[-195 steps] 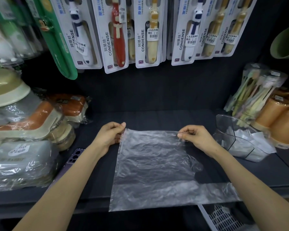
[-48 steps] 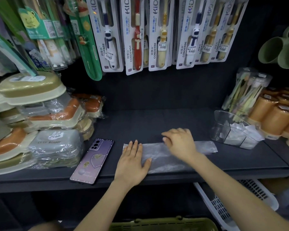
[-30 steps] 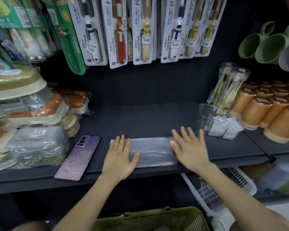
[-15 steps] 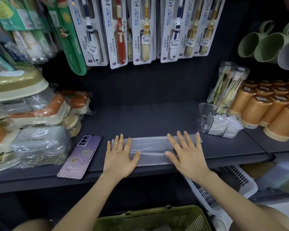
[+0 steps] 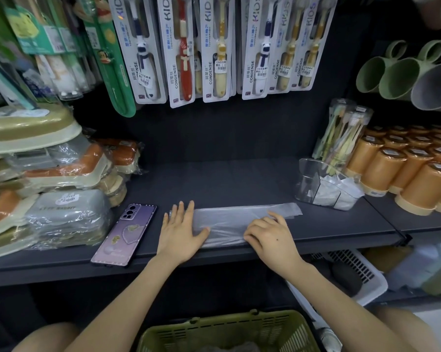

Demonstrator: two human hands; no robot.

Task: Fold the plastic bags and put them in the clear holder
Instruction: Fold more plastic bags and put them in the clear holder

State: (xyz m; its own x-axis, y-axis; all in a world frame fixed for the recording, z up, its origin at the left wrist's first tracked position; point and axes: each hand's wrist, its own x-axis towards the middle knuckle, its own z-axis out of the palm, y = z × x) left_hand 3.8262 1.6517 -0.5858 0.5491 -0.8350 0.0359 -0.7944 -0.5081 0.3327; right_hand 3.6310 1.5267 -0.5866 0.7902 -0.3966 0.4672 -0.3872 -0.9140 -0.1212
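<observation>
Plastic bag (image 5: 229, 221) under flat left grip (image 5: 181, 235)

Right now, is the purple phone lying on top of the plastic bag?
No, the purple phone lies on the dark shelf beside the left hand, apart from the folded plastic bag.

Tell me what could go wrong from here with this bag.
The plastic bag lies as a long strip near the front edge of the shelf; a push could slide it off toward the green basket.
Only the left hand presses it flat while the right hand curls on it; the slick film may spring open.
The clear holder already looks part full; a loose fold might not fit.
</observation>
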